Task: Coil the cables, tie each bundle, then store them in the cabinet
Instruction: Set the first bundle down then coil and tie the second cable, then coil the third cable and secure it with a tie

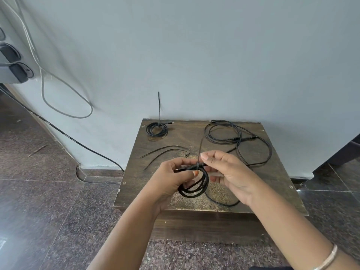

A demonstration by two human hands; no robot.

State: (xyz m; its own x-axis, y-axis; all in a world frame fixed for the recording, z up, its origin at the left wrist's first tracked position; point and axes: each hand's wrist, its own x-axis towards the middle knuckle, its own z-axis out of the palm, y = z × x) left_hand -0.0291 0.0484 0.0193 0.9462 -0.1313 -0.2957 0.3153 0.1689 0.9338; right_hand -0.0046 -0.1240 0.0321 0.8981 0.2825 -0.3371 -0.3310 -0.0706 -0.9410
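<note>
Tying the second bundle is the step we judge to be in hand: we hold a small coil of black cable point(194, 187) above the middle of the bench point(272, 184), with a zip tie point(200, 152) looped round its top and the tie's tail standing up toward twelve o'clock. Our left hand point(171, 176) curls its fingers round the coil at nine o'clock of the tie, pinching the strands and the plug end together. Our right hand point(228, 172) sits at three o'clock, thumb and fingers pinched at the tie where it crosses the cable

At eleven o'clock on the bench a tied coil point(156, 129) already rests near the wall, its tie tail upright. At one o'clock lies a loose cable point(239, 141), still uncoiled, one run trailing down toward five o'clock. Spare zip ties point(165, 151) lie at ten o'clock of our hands

Next we judge the tie needs drawing snug while the left hand keeps the loops from springing apart; whether the tail is already through the head we cannot tell. No cabinet is in view
</note>
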